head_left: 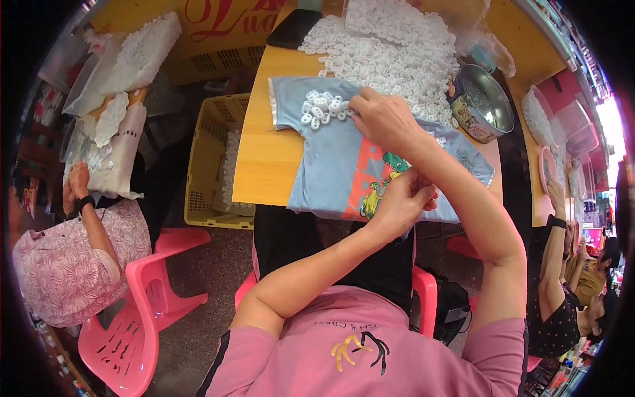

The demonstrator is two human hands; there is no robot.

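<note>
bench [264,165] left strip: bare wood, I can pass there | top centre: big heap of white plastic rings [390,46] blocks, dark phone [294,28] beside it | right: metal tin [483,102] crowds the bench edge | centre: blue shirt [331,165] with small ring cluster [323,108] | left of bench: yellow crate [205,159] fills the gap

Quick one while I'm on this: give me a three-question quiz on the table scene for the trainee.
1. True or false: the right hand rests on the light blue T-shirt beside a small cluster of white plastic rings.
2. What lies at the far end of the wooden table: A) a big heap of white rings, B) folded towels, C) fruit?
3. What stands right of the shirt?

Key: 1 true. 2 A. 3 a metal bowl. The left hand is closed near the shirt's cartoon print.
</note>
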